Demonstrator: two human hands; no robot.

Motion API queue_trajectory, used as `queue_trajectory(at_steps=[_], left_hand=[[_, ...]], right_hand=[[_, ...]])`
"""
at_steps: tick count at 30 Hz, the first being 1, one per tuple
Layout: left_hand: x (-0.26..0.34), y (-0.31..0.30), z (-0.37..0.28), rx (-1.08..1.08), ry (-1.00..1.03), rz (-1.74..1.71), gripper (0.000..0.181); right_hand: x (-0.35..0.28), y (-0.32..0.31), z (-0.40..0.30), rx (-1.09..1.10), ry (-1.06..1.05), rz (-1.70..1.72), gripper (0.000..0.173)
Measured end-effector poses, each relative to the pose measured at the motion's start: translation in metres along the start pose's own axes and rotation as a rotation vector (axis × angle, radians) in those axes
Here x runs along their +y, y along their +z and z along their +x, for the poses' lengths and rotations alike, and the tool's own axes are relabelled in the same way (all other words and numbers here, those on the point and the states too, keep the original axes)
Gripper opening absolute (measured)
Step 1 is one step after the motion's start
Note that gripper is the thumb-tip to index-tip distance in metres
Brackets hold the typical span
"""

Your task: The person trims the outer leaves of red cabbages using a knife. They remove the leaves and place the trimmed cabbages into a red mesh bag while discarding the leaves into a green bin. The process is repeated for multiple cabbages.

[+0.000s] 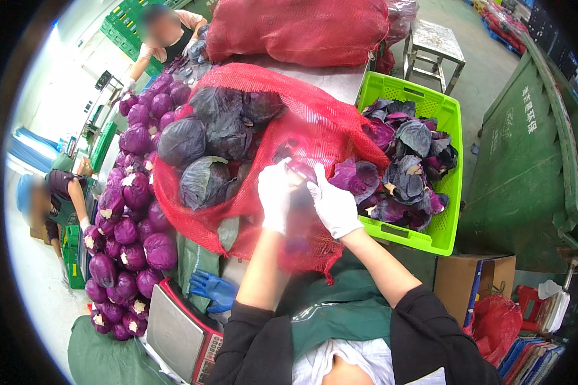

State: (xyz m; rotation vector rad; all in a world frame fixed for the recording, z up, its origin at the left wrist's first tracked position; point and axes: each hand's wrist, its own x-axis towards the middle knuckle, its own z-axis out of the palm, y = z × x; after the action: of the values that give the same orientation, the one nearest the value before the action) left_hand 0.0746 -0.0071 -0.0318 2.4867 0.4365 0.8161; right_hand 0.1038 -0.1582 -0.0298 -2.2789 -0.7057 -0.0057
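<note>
My left hand (275, 192), in a white glove, is at the middle of the head view, over a red mesh sack (241, 236). My right hand (334, 202), gloved too, is just right of it, fingers bent. Between them is a blurred purple and pale piece (301, 173), seemingly cabbage; whether both hands grip it I cannot tell. Dark-leaved red cabbages (180, 142) lie in the open sack to the left. Peeled purple cabbages (160, 251) are heaped further left. Loose cabbage leaves (409, 178) fill much of a lime-green crate (449, 192) on the right.
A scale (176, 332) and a blue glove (214, 290) lie at the lower left. A full red sack (296, 29) stands at the back. Two people (173, 41) work beyond the heap. A green bin (525, 159), metal stool (436, 45) and cardboard box (455, 284) are on the right.
</note>
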Motion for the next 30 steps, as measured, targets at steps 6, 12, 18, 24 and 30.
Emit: queue_trajectory(at_steps=[6, 12, 18, 24, 30], left_hand=[[0.006, 0.004, 0.002, 0.022, 0.001, 0.155, 0.027], [0.020, 0.006, 0.000, 0.054, 0.008, 0.186, 0.026], [0.004, -0.001, -0.016, 0.049, -0.240, -0.284, 0.029], [-0.019, -0.004, -0.030, 0.143, -0.087, -0.244, 0.031], [0.007, -0.028, -0.042, 0.052, -0.298, -0.479, 0.036]], right_hand=[[-0.001, 0.005, 0.004, 0.007, 0.082, -0.003, 0.055], [0.014, 0.017, 0.010, 0.153, 0.062, 0.064, 0.044], [0.021, 0.026, 0.020, 0.221, -0.192, -0.064, 0.033], [0.019, 0.040, 0.047, 0.212, 0.198, 0.354, 0.033], [0.059, 0.027, 0.045, 0.111, 0.606, 0.484, 0.025]])
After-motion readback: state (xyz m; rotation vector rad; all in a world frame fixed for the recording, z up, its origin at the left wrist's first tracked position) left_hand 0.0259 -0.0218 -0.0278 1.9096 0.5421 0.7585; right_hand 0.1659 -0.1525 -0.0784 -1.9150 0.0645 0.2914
